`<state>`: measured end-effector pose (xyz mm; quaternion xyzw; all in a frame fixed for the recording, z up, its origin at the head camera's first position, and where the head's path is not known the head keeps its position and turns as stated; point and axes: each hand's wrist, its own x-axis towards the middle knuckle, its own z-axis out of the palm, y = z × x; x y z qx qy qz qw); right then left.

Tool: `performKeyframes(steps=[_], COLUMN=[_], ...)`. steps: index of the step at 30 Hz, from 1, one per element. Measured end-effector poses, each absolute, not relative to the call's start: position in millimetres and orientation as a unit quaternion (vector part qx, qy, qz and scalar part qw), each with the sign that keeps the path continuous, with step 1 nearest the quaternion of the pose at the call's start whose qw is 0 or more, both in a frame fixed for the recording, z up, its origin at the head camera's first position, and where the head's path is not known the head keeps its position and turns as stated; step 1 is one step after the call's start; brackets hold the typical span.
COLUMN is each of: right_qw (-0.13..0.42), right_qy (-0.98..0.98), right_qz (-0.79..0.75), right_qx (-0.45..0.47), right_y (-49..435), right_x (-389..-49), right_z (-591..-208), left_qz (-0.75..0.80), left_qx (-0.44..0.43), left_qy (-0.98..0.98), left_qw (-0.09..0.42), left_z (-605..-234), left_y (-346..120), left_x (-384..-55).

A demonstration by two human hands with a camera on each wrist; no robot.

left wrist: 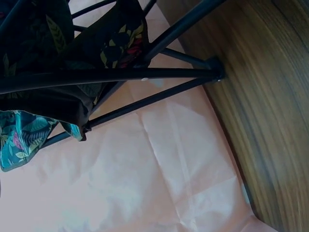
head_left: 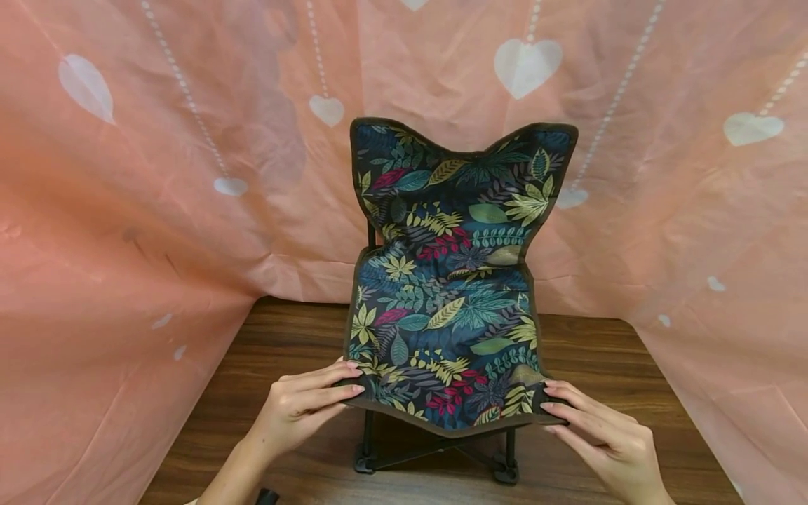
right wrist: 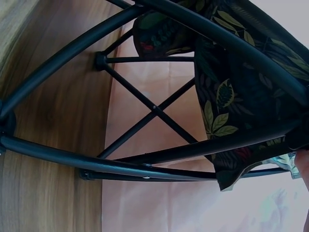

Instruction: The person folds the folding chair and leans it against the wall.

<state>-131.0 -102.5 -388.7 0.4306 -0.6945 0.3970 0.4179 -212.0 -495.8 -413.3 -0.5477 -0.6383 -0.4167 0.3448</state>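
Note:
A small folding chair (head_left: pixel 442 322) with a dark, leaf-printed fabric seat and back stands unfolded on the wooden surface. At the seat's front left corner, my left hand (head_left: pixel 309 394) grips the fabric edge, fingers on top. My right hand (head_left: pixel 602 429) pinches the front right corner in the same way, thumb low at the edge. Both wrist views look under the seat, where the black tube frame (right wrist: pixel 154 110) shows crossed legs. Part of the right hand (right wrist: pixel 303 166) shows at that view's right edge; the left wrist view shows no hand.
Pink cloth (head_left: pixel 189 231) printed with hearts hangs behind the chair and along both sides. The dark wood-grain surface (head_left: pixel 618 365) lies under the chair legs. A small black object (head_left: pixel 268 496) pokes in at the bottom, beside the left forearm.

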Motion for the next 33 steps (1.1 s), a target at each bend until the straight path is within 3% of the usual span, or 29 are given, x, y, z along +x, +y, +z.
performKeyframes(steps=[9, 33], right_qw=[0.429, 0.395], right_qy=[-0.683, -0.691], right_qz=[0.397, 0.426], right_qx=[0.437, 0.431], right_y=[-110.8, -119.3], right_x=[-133.2, -134.2], right_z=[-379.4, -362.4], left_qz=[-0.428, -0.426], left_qx=[-0.559, -0.587], left_qy=[-0.625, -0.619], left_qw=[0.336, 0.302], left_z=[-406.7, -385.4], left_y=[-493.1, -495.6], left_x=[-216.3, -230.2])
